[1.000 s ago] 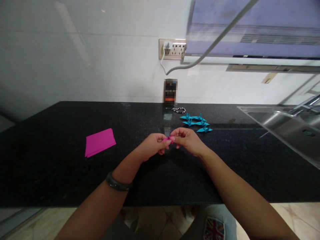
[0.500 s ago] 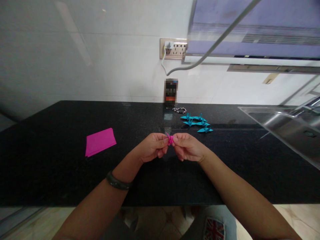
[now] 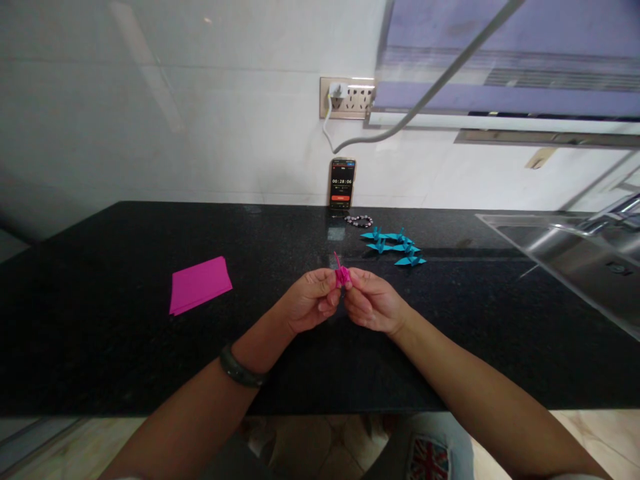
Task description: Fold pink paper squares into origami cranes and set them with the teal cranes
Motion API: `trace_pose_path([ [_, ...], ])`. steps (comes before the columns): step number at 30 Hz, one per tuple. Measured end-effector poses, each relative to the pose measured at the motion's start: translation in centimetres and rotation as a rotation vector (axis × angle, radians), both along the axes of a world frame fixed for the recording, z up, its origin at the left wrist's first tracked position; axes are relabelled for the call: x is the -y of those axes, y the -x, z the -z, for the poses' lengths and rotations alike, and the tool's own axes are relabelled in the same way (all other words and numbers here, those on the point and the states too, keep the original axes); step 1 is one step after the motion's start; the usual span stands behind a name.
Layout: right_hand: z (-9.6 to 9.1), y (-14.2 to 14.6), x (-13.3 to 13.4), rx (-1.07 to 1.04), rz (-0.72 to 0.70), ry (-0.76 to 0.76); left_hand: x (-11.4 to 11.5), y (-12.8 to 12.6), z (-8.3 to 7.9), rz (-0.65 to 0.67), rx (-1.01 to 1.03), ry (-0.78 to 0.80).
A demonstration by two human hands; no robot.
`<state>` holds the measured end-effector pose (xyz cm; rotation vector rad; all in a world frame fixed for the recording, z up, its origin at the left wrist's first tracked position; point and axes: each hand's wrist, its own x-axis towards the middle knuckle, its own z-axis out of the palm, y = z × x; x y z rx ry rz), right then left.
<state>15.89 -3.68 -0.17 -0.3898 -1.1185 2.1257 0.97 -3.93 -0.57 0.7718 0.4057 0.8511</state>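
Between my two hands is a small folded pink paper piece (image 3: 343,275), with a thin point sticking up from it. My left hand (image 3: 314,301) pinches its left side between thumb and fingers. On its right side, my right hand (image 3: 373,301) holds it in the same kind of pinch. Fingertips hide part of the folds. Several blue paper cranes (image 3: 381,247) stand on the dark countertop (image 3: 280,247) beyond my right hand. A stack of pink paper sheets (image 3: 201,285) lies flat to the left of my left hand.
A phone (image 3: 343,183) showing a running timer leans against the wall, its cord-like bead bracelet neighbour (image 3: 361,221) lying in front. At the right is a metal sink (image 3: 530,230) with a faucet (image 3: 617,213). A cable (image 3: 370,139) hangs from the wall socket (image 3: 347,98).
Both hands have come slightly closer to me and tilted. The pink paper piece now shows more of its folds, and its thin point stands more upright.
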Motion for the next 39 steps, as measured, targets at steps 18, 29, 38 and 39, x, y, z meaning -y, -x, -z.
trace_pose_path([
  [18, 0.6, 0.3, 0.4, 0.026, 0.029, 0.028, 0.7, -0.7, -0.2, -0.030, 0.062, -0.006],
  [29, 1.3, 0.1, 0.3, -0.132, -0.077, 0.017, 1.0, -0.8, -0.1, -0.017, 0.089, -0.062],
  [38, 0.8, 0.1, 0.0, -0.092, 0.016, -0.003, 0.7, -0.9, -0.4, -0.032, 0.081, -0.024],
  [39, 0.6, 0.1, 0.0, -0.083, 0.030, -0.001, 0.6, -0.9, -0.5, -0.032, 0.082, -0.018],
])
